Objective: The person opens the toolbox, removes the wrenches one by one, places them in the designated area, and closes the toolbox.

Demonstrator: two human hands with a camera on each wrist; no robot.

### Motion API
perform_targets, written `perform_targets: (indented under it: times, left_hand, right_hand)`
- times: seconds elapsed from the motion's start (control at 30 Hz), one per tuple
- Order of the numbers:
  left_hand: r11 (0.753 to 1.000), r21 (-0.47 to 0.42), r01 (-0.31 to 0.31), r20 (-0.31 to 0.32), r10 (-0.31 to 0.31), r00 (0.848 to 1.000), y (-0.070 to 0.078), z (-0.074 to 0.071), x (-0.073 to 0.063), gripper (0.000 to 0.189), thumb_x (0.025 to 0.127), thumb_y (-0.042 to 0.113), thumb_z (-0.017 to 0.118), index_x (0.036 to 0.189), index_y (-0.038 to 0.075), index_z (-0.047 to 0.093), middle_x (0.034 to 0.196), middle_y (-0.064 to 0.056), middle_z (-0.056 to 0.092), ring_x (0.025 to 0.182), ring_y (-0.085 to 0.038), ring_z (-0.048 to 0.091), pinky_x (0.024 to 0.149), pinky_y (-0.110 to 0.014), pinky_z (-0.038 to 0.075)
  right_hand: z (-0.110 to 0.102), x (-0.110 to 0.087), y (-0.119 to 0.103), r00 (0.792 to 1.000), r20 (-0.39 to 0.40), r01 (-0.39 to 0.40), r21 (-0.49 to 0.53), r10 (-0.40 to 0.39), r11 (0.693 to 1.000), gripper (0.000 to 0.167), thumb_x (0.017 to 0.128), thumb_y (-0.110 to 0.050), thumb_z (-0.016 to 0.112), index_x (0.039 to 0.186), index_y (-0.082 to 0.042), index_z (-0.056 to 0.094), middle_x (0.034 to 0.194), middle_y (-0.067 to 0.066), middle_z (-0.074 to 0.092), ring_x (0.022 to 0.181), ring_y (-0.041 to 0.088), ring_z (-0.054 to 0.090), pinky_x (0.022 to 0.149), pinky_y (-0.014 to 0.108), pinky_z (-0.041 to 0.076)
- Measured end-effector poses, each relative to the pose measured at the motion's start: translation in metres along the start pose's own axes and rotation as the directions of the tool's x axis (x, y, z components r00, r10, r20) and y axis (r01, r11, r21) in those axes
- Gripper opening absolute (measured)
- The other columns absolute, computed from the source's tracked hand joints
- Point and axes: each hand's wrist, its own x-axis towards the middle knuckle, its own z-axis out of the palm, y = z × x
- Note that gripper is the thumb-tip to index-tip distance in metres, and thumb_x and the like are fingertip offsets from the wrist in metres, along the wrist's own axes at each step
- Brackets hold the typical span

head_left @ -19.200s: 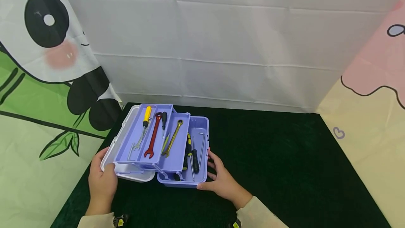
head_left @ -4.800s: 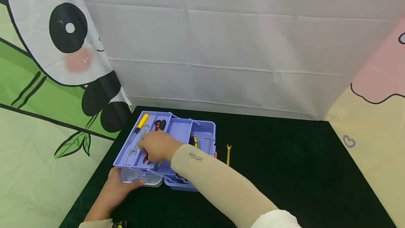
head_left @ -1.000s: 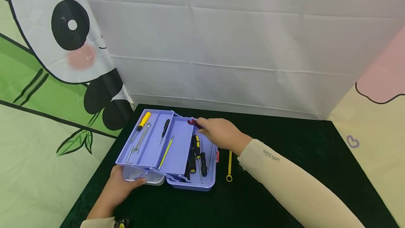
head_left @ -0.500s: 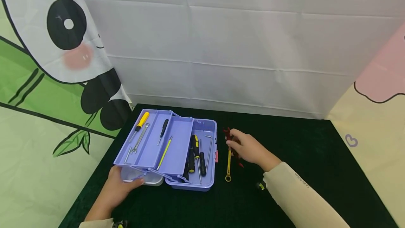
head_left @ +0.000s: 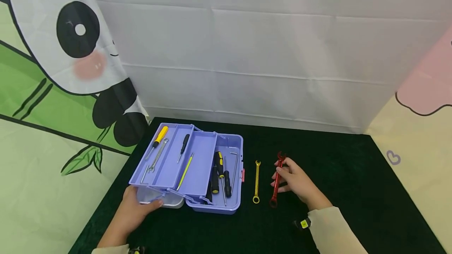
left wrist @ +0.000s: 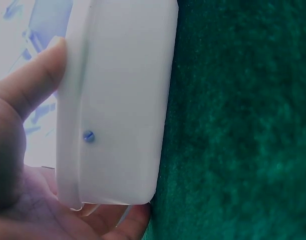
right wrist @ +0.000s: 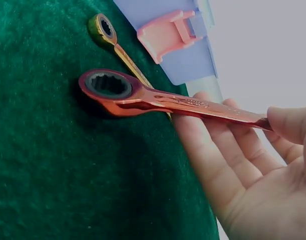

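Observation:
My right hand (head_left: 294, 179) holds a red combination wrench (head_left: 277, 181) between thumb and fingers, ring end toward me. In the right wrist view the wrench's ratchet ring (right wrist: 108, 85) hangs close over the green cloth. Left of it a yellow combination wrench (head_left: 256, 182) lies on the cloth. My left hand (head_left: 132, 211) grips the corner of the toolbox's whitish lid (left wrist: 122, 100), thumb over the rim and fingers underneath. The purple toolbox (head_left: 229, 207) stands unfolded, its two trays stepped out to the left over the lid.
The upper tray holds a yellow-handled screwdriver (head_left: 160, 136), a silver wrench (head_left: 158, 155), a small black screwdriver (head_left: 183, 147) and a hex key (head_left: 144, 174). A thin yellow-green tool (head_left: 185, 171) lies in the middle tray. Several black-handled tools and a hex key (head_left: 234, 171) fill the base.
The red wrench has left the upper tray, carried by my right hand over the base to the right, past the yellow wrench. Earlier the yellow wrench also came out. My left hand stays at the lid.

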Motion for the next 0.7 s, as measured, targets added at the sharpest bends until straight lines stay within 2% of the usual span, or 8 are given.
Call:
perform_targets:
  times: [0.23, 0.57, 0.7]
  left_hand:
    - [1.000, 0.001, -0.027, -0.001, 0.027, 1.000, 0.001, -0.001, -0.001, 0.118, 0.086, 0.046, 0.084, 0.165, 0.006, 0.005, 0.160, -0.037, 0.004, 0.137, -0.057, 0.022, 0.109, -0.079, 0.019]
    - [0.994, -0.036, -0.107, -0.031, 0.106, 0.994, 0.000, 0.000, -0.002, 0.112, 0.085, 0.045, 0.084, 0.164, 0.008, 0.013, 0.159, -0.032, 0.016, 0.135, -0.051, 0.033, 0.109, -0.077, 0.024]
    - [0.997, -0.029, -0.073, -0.016, 0.072, 0.997, 0.001, -0.001, -0.002, 0.114, 0.086, 0.047, 0.083, 0.165, 0.007, 0.011, 0.160, -0.035, 0.010, 0.134, -0.054, 0.029, 0.108, -0.079, 0.023]
  right_hand:
    - [-0.002, -0.002, 0.011, 0.999, -0.031, -0.039, 0.104, 0.043, 0.994, 0.041, 0.109, -0.016, 0.044, 0.149, -0.006, 0.038, 0.115, 0.022, 0.062, 0.103, 0.036, 0.069, 0.080, 0.050, 0.061]
    - [-0.003, 0.000, 0.024, 0.995, -0.029, -0.086, 0.143, 0.091, 0.986, 0.051, 0.107, -0.014, 0.049, 0.156, -0.008, 0.037, 0.120, 0.024, 0.062, 0.104, 0.035, 0.069, 0.081, 0.049, 0.061]
    - [0.000, 0.004, 0.024, 0.992, -0.057, -0.103, 0.138, 0.112, 0.985, 0.049, 0.106, -0.014, 0.052, 0.153, -0.008, 0.040, 0.120, 0.023, 0.063, 0.102, 0.034, 0.069, 0.079, 0.048, 0.061]
